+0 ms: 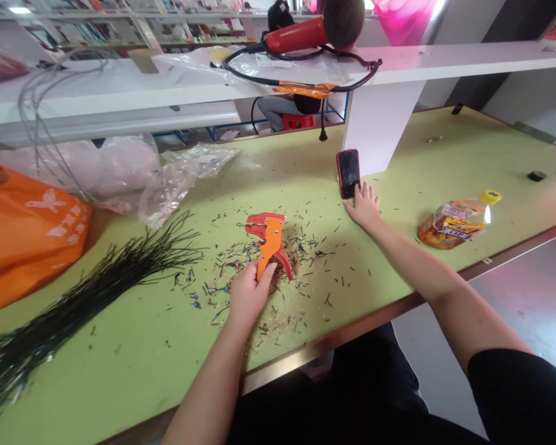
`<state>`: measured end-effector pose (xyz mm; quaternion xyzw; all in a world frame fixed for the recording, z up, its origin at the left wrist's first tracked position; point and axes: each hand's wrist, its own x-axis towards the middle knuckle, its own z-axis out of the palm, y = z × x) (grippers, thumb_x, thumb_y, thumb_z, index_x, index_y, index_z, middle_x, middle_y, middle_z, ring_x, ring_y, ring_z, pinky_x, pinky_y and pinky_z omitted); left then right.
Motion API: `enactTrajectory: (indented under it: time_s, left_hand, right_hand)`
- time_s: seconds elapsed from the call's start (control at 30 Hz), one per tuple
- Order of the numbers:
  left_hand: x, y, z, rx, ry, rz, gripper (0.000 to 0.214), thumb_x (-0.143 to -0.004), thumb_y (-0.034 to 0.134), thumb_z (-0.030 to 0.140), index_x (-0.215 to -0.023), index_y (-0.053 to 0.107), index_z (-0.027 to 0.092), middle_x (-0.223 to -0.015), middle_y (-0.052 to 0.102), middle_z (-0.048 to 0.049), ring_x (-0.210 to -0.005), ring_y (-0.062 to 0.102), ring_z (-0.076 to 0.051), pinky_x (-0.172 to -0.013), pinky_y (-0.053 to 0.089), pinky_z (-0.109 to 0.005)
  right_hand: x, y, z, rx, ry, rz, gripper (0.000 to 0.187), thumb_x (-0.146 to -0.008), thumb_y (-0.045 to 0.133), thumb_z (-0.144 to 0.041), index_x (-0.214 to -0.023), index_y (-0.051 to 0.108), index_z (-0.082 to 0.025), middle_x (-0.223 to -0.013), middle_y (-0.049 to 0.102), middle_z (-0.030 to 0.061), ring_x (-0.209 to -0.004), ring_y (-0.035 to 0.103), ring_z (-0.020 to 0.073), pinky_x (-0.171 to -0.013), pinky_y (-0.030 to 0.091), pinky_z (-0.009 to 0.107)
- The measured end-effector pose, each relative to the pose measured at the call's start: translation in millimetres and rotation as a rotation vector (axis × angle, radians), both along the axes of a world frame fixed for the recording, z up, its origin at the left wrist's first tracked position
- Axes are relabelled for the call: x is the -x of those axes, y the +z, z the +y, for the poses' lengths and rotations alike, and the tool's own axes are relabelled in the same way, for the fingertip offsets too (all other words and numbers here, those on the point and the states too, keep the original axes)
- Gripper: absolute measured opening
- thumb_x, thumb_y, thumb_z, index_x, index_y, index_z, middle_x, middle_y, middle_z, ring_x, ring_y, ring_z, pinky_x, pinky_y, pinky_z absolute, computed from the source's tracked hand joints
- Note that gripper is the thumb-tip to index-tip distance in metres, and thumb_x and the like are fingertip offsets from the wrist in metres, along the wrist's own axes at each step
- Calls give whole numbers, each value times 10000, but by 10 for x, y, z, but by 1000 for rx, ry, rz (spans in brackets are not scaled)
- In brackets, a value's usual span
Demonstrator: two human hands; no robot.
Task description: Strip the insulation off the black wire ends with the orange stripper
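Note:
Wrapped around the orange handle of a wire stripper (pixel 272 238) is my left hand (pixel 250 289); the tool's red jaws point left and its red trigger hangs out to the right. Under and around it lie many short black wire offcuts (pixel 306 247) with some blue bits. My right hand (pixel 365 207) is stretched out with its fingers spread, touching the lower edge of a phone (pixel 349 173) in a red case. The phone leans against a white shelf support, its screen dark. A long bundle of black wires (pixel 106 284) lies to the left.
An orange bag (pixel 28 235) and clear plastic bags (pixel 180 179) occupy the left back. A drink bottle (pixel 458 221) with a yellow cap lies at the right, near black tape (pixel 537 176). Overhead, a white shelf (pixel 398 66) bears a red corded power tool (pixel 301 36). A seated person is partly visible beyond.

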<state>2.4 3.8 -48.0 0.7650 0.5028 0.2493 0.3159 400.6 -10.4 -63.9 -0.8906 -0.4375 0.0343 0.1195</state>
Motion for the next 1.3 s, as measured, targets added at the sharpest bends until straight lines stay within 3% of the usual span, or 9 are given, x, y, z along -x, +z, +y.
enactTrajectory:
  time_s: [0.3, 0.77, 0.97, 1.07, 1.13, 1.23, 1.3]
  left_hand:
    - [0, -8, 13, 2, 0, -16, 430, -880, 510, 658, -802, 591, 243, -681, 627, -12, -652, 571, -215, -653, 407, -323]
    - [-8, 12, 4, -28, 1, -23, 429, -883, 515, 653, -750, 550, 247, -637, 595, 1, -613, 548, -202, -621, 396, -314]
    - [-10, 37, -6, -20, 11, -37, 416, -868, 518, 649, -773, 577, 248, -637, 603, 0, -615, 565, -208, -617, 406, -314]
    - [-6, 21, -11, -22, 23, -56, 418, -868, 522, 652, -799, 599, 248, -656, 628, -8, -627, 588, -216, -627, 423, -319]
    - [-2, -1, -14, -42, 34, -67, 418, -874, 522, 651, -777, 584, 248, -654, 631, -13, -622, 593, -218, -628, 428, -322]
    - [4, -29, -20, -90, 34, -85, 410, -899, 511, 629, -769, 573, 245, -657, 641, -22, -621, 603, -219, -632, 440, -323]
    - [3, -38, -25, -119, -8, -85, 395, -916, 504, 603, -814, 604, 235, -681, 666, -35, -637, 624, -224, -636, 454, -321]
  right_hand:
    - [13, -57, 17, 15, 55, -27, 830, -1073, 376, -600, -1750, 233, -141, -1840, 35, 216, -1682, 49, 493, -1301, 105, 742]
    - [3, -33, -27, -33, 22, 24, 855, -1065, 421, -550, -1744, 209, -74, -1835, 31, 232, -1687, 57, 480, -1313, 119, 725]
    - [213, 111, -107, -127, 48, 105, 828, -1061, 467, -512, -1736, 258, -80, -1835, 74, 214, -1698, 62, 447, -1347, 106, 671]
    - [587, 270, -232, -319, 148, 293, 767, -1062, 494, -500, -1725, 326, -153, -1836, 168, 148, -1705, 146, 349, -1376, 168, 562]
    - [930, 378, -330, -394, 332, 589, 721, -1066, 509, -549, -1709, 367, -257, -1799, 317, 101, -1675, 275, 323, -1357, 247, 584]
    - [1469, 485, -427, -276, 681, 1113, 676, -1053, 538, -642, -1657, 447, -351, -1767, 397, 58, -1622, 394, 329, -1308, 357, 600]
    - [1762, 501, -431, -227, 836, 1307, 673, -1012, 610, -673, -1580, 552, -317, -1684, 524, 74, -1546, 501, 336, -1277, 417, 579]
